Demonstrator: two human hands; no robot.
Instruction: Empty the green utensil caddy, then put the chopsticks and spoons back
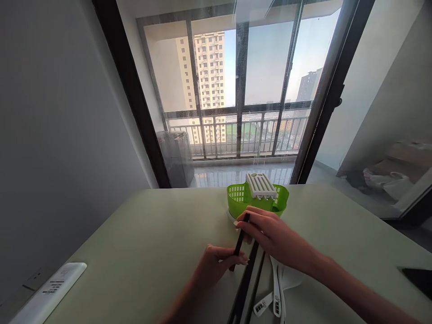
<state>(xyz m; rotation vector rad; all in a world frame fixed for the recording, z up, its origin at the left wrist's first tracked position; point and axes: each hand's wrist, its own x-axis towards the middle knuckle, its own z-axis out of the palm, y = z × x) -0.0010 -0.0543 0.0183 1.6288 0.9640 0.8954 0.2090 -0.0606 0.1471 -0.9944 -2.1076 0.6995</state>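
Both hands pinch one black chopstick (240, 240): right hand (270, 234) at the top end, left hand (216, 265) at the bottom, just in front of the green holder (236, 200). Likely light, stiff, slick (grip near the ends). More chopsticks (248, 281) and white spoons (278, 292) lie on the table (151, 234).

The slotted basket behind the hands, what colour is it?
Bright green basket, with a white slotted insert on top; the head view shows it.
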